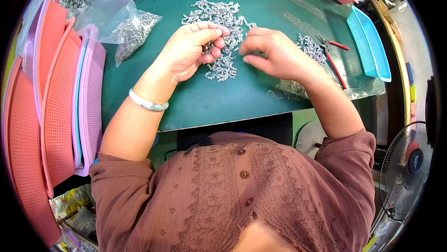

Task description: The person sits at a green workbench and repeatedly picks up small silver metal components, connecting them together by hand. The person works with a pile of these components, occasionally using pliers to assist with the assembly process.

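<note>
Before me is a green worktop (pixel 205 105), a pile of silvery metal parts (pixel 219 13) at twelve o'clock. From the pile, a light-blue basket (pixel 370 45) sits at three. My right hand (pixel 275 53), toward four, has bent fingers; whether it holds anything I cannot tell. My left hand (pixel 192 48), at eight, is curled. Red-handled pliers (pixel 335 68) lie toward four; smallest are metal bits (pixel 208 47) my left hand grips.

At twelve o'clock, bright, shiny metal small parts (pixel 224 14) lie on the smooth green table (pixel 186 107), with a clear, glossy, wrinkled plastic bag (pixel 132 33) at ten. Perforated plastic baskets (pixel 60 107) stand at nine o'clock; at two are metal pliers (pixel 328 49) with smooth red grips (pixel 336 71) and a blue plastic basket (pixel 368 42). At six, the brown shirt (pixel 214 182) is matt cloth, textured with embroidery.
</note>
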`<action>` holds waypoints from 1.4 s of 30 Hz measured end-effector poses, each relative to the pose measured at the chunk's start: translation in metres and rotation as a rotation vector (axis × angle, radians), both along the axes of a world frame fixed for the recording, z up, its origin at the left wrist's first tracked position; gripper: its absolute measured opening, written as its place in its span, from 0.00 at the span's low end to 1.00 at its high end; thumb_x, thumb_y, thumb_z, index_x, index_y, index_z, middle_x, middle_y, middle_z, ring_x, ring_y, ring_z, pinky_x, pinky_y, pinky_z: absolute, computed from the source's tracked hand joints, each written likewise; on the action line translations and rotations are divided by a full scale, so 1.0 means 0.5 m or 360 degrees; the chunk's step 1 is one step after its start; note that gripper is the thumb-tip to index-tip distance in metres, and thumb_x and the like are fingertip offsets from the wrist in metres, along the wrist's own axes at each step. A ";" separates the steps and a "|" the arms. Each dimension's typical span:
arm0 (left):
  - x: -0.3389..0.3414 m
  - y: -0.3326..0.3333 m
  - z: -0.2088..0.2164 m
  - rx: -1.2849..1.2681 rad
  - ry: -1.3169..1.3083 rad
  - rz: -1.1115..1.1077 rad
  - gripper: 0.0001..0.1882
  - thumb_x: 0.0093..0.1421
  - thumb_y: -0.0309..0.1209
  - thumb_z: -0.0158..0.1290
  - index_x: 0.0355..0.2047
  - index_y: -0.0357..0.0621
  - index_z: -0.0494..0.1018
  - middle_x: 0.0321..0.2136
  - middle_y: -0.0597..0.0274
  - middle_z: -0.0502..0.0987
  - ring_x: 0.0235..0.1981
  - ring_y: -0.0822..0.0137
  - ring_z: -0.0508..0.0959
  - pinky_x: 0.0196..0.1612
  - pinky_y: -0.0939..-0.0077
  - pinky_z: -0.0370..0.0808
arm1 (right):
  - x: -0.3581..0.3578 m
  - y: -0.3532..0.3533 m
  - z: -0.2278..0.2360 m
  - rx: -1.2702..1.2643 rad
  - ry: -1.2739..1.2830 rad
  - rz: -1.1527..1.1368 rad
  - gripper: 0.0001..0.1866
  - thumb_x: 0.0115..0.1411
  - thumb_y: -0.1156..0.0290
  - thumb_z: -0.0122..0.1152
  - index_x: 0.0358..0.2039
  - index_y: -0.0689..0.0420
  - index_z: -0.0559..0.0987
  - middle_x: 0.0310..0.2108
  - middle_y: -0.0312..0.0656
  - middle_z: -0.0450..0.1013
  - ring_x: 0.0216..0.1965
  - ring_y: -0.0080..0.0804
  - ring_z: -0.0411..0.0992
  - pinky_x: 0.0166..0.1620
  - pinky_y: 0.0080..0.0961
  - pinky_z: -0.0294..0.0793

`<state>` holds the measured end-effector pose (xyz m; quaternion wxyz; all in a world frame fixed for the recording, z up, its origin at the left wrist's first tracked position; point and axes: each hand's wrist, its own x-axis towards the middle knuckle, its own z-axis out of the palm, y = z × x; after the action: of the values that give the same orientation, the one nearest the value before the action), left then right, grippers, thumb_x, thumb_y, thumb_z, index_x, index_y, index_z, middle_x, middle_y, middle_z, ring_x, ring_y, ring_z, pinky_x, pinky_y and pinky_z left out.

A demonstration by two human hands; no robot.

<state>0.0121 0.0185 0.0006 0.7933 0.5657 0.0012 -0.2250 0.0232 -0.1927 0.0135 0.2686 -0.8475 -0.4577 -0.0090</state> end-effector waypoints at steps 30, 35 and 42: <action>-0.018 -0.018 0.003 0.0340 -0.0176 -0.0216 0.05 0.55 0.28 0.53 0.30 0.39 0.72 0.21 0.69 0.71 0.18 0.82 0.68 0.17 0.91 0.63 | 0.000 0.023 -0.031 0.0609 -0.0109 -0.0147 0.06 0.47 0.78 0.58 0.27 0.59 0.73 0.27 0.42 0.70 0.31 0.40 0.69 0.33 0.29 0.69; -0.016 -0.017 0.001 0.0306 -0.0193 -0.0243 0.05 0.54 0.26 0.53 0.30 0.39 0.72 0.22 0.69 0.71 0.18 0.82 0.68 0.18 0.90 0.63 | -0.004 0.022 -0.020 0.0624 -0.0004 -0.0168 0.05 0.47 0.78 0.58 0.26 0.60 0.74 0.26 0.42 0.69 0.29 0.39 0.69 0.32 0.27 0.69; -0.014 -0.017 0.001 0.0187 -0.0143 -0.0214 0.05 0.53 0.27 0.53 0.29 0.38 0.72 0.21 0.67 0.71 0.18 0.79 0.69 0.18 0.88 0.65 | -0.003 0.019 -0.021 0.0627 0.0005 -0.0156 0.05 0.46 0.79 0.58 0.26 0.59 0.74 0.26 0.42 0.69 0.29 0.39 0.69 0.32 0.28 0.68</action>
<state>0.0051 0.0100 0.0010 0.7412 0.6196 -0.0592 -0.2516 0.0215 -0.1831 0.0033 0.4292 -0.7998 -0.4048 -0.1103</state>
